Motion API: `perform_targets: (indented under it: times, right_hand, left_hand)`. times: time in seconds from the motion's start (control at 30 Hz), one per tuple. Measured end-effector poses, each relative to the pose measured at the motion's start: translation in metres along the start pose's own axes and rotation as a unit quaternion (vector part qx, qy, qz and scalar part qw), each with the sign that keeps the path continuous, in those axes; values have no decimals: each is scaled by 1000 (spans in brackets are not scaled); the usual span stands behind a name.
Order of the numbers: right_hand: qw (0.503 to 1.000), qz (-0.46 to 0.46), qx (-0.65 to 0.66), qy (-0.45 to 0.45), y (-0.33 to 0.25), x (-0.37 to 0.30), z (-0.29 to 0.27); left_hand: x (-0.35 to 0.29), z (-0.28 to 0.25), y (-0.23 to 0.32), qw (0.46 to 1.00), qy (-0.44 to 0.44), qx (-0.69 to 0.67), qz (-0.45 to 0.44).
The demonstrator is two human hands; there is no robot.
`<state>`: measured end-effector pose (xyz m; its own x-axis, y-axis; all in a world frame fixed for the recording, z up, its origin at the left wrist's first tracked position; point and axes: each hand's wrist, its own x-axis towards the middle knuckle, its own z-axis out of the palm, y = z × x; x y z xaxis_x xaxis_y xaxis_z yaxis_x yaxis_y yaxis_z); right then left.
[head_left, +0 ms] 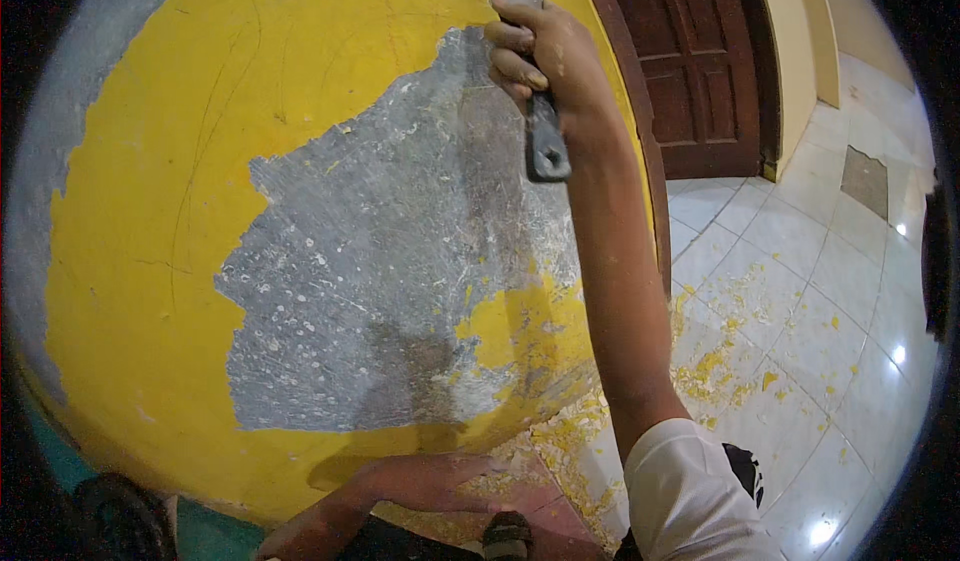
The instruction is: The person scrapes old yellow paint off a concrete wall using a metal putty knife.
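My right hand (535, 56) is closed round the dark handle of a putty knife (547, 146), high on the wall. The wide metal blade points up against yellow paint (330, 21), near its right edge. Below and left of the blade spreads a large scraped grey patch (350, 231) with ragged yellow borders and pale specks. My left hand (440, 481) is low in front of the wall's foot, fingers stretched toward the right; the fingertips are hard to make out among the paint flakes.
Yellow and white paint flakes (710, 371) litter the pale tiled floor (800, 261) on the right. A dark brown panelled door (695, 71) stands beyond the wall's brown edge trim (640, 91). Part of a sandalled foot (507, 533) shows at the bottom.
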<state>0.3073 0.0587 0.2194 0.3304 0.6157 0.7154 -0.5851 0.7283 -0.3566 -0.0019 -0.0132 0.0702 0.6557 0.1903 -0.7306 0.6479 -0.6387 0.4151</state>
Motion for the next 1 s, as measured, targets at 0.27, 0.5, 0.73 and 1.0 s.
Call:
perform_targets:
  times: [0.27,0.5,0.73,1.0]
  right_hand:
    - [983,82,-151,-59,16,-21,-6]
    - [986,153,-21,-63,31,-23,-13]
    - [980,151,92,-90,42,-8,2]
    - [991,131,41,-10,48,-7,13]
  left_hand:
    - [-21,13,-18,998,10,7,59]
    - [-28,8,-17,1000,-8,-14,13]
    - [-20,18,-34,999,10,-43,15]
    - [-19,18,-37,999,27,-14,31]
